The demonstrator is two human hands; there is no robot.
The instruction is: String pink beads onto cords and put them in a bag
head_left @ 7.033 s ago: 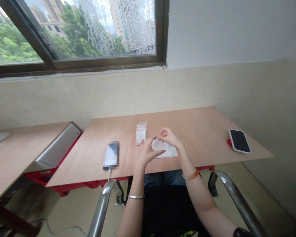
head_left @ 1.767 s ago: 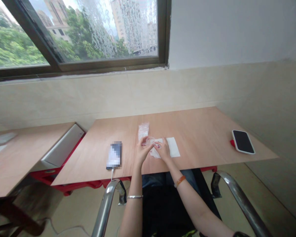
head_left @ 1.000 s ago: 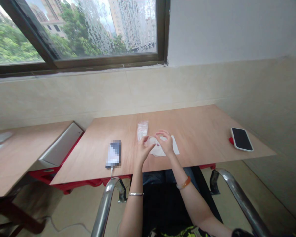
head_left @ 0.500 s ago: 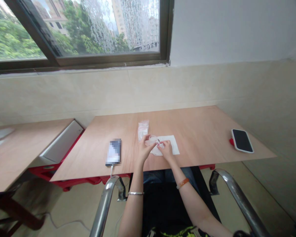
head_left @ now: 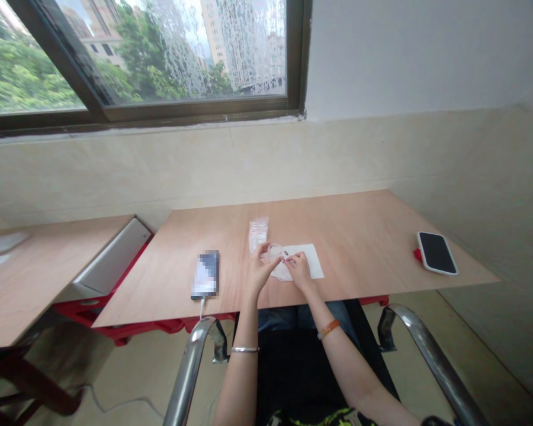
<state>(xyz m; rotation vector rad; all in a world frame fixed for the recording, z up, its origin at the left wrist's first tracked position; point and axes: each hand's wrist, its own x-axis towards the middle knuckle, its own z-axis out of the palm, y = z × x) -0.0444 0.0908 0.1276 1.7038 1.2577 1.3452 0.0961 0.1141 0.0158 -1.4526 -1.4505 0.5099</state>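
Note:
My left hand is curved round a see-through plastic bag, its thumb reaching toward the right hand. Close beside it, my right hand is closed in a pinch at the bag's right side; what the fingertips grip is too small to make out. A tiny dark item shows just above the fingertips. Under both hands lies a white sheet of paper. Behind my left hand, a stack of small clear plastic bags rests on the wooden table.
A phone with a white cable lies to the left. On the right, a white-framed device rests on something red. Metal chair armrests flank my arms. Another table stands at the left, below the window.
The view has shifted very slightly. My fingertips have moved a little at the bag, and both hands stay in nearly the same place.

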